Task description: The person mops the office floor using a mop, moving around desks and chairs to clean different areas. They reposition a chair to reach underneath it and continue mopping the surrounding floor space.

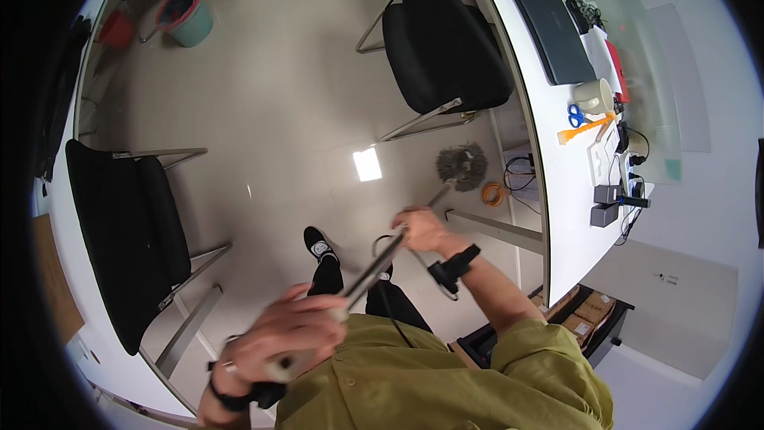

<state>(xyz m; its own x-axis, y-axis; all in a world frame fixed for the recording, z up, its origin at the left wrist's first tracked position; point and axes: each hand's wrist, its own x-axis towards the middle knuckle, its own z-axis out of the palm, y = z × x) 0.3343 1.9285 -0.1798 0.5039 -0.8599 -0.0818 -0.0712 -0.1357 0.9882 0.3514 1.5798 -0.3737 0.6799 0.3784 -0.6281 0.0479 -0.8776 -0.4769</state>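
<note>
A string mop's metal handle (pixel 373 272) runs slantwise in front of my body. My left hand (pixel 298 331) is wrapped around its upper end, near the light-coloured grip, and looks blurred. Further down the shaft, my right hand (pixel 421 229) is closed on it. At the far end the grey mop head (pixel 462 166) lies on the tiled floor, under the desk's edge and beside an orange ring-shaped roll (pixel 492 194). Both wrists wear black straps with small devices.
A black chair (pixel 444 54) stands at the right desk (pixel 561 191), another black chair (pixel 131 239) at the left. A metal desk leg (pixel 495 232) is close to the mop. Cables (pixel 518 173) hang under the desk. A lined bin (pixel 188 21) stands at the upper left.
</note>
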